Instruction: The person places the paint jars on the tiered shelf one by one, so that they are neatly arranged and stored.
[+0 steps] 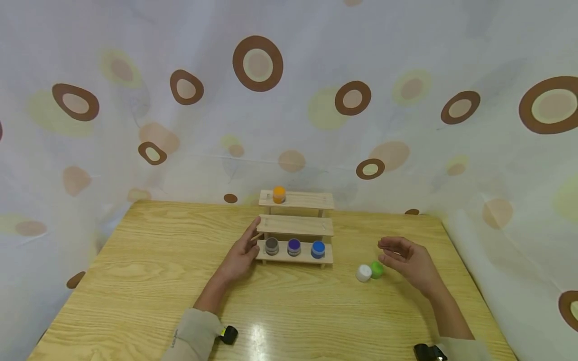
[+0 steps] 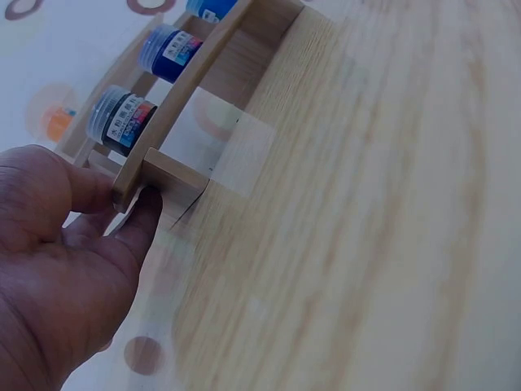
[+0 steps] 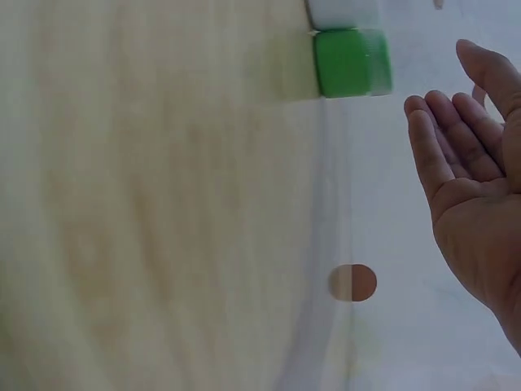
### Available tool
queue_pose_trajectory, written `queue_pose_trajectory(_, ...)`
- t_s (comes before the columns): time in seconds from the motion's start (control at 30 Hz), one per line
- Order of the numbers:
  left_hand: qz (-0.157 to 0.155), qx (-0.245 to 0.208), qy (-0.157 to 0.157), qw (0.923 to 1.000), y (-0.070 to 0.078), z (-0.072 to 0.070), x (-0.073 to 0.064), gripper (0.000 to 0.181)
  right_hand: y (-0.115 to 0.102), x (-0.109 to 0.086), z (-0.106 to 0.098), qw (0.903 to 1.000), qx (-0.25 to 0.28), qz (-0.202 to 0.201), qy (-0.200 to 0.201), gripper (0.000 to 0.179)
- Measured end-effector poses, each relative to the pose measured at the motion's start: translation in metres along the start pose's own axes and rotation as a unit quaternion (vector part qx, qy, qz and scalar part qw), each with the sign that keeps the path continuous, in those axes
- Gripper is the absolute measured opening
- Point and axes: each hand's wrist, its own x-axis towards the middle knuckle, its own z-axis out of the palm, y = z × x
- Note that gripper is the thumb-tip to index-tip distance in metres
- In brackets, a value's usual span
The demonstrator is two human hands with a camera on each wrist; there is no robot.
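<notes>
A three-step wooden display rack (image 1: 295, 225) stands near the back of the table. My left hand (image 1: 239, 258) grips its left end, thumb against the lowest shelf and a finger curled beneath, as the left wrist view shows. On that lowest shelf sit a black paint jar (image 2: 122, 120), a purple-blue jar (image 1: 294, 247) and a blue jar (image 1: 318, 249). An orange paint jar (image 1: 279, 194) occupies the top shelf's left side. My right hand (image 1: 413, 263) holds nothing, its fingers loosely bent beside a green jar (image 1: 377, 269) and a white jar (image 1: 364, 273) on the table.
The wooden table (image 1: 289, 311) meets a patterned cloth (image 1: 298, 145) behind it and at both sides. The middle shelf (image 1: 295, 225) bears no jar.
</notes>
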Motion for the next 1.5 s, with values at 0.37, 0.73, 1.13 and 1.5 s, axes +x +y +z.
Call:
queue_pose_trajectory(0.37,-0.009,0.002,0.004,0.9999,0.0,-0.002,0.0,0.077,0.008,-0.006,0.007,0.9986,-0.013,0.022,-0.047,0.05)
queue_pose_trajectory(0.73,-0.008,0.003,-0.001,1.0,0.0,-0.001,0.0,0.075,0.017,-0.009,0.007,0.9948,0.003,0.052,-0.087,0.048)
queue_pose_trajectory(1.13,-0.008,0.0,-0.001,1.0,-0.001,-0.001,0.0,0.077,0.015,-0.009,0.009,0.9942,0.0,0.053,-0.094,0.044)
queue_pose_trajectory(1.5,-0.005,-0.004,-0.003,1.0,0.002,-0.001,0.0,0.076,0.003,-0.001,0.005,0.997,-0.052,0.01,-0.057,0.041)
